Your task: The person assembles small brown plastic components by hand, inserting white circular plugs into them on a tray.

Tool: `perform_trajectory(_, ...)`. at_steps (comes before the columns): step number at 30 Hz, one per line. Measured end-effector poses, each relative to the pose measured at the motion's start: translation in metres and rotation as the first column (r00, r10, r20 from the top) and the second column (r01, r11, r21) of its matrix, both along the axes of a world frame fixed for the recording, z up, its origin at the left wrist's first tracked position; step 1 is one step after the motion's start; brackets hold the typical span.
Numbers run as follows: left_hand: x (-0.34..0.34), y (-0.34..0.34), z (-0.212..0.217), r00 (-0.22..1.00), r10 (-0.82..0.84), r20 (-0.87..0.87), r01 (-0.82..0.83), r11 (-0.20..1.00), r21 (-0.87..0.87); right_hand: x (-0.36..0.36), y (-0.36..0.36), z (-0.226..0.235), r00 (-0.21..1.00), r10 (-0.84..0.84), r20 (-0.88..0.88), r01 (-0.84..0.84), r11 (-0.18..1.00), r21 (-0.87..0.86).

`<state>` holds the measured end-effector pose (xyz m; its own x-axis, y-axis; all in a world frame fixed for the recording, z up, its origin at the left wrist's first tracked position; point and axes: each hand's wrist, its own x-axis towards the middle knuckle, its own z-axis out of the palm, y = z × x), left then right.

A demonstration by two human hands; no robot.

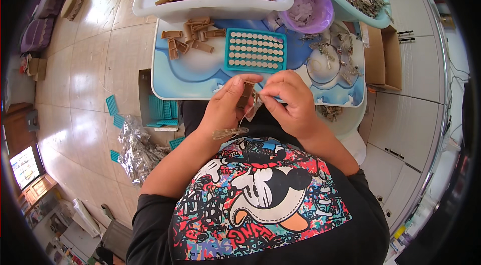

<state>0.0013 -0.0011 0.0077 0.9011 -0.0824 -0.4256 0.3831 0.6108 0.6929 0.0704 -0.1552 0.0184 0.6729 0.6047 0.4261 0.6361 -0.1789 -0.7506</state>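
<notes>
Brown casing (244,95) | left hand (224,103): gripping it | right hand (289,97): pinched narrow, contents unclear

tray (256,69) on table (200,75), before bin (213,8) | loose pieces (202,46) left of tray | bucket (313,26) right of bin

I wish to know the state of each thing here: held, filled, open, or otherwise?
Bare left hand: closed around a piece
Brown plastic piece: held
Bare right hand: fingertips pinched
White plastic tub: open, heaped with brown pieces
Teal rectangular tray: filled with white discs in rows
Purple round bucket: open, partly filled
Brown cardboard box: open
Silvery clear plastic bags: crumpled
</notes>
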Motion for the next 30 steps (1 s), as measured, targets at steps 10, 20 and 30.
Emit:
perform_trajectory(10, -0.002, -0.005, -0.003, 1.0, -0.014, 0.022, 0.016, 0.998, -0.068, 0.002, 0.011, -0.005, 0.961, -0.136, 0.242, 0.147, 0.989, -0.028)
perform_trajectory(20, -0.002, -0.003, 0.005, 0.998, -0.038, 0.05, 0.034, 0.996, 0.076, 0.006, 0.013, -0.003, 0.935, -0.112, 0.337, 0.135, 0.99, -0.048)
perform_trajectory(30, -0.001, -0.005, 0.003, 1.0, -0.015, -0.028, 0.014, 1.0, -0.027, 0.004, 0.013, -0.004, 0.952, -0.118, 0.283, 0.125, 0.992, -0.005)
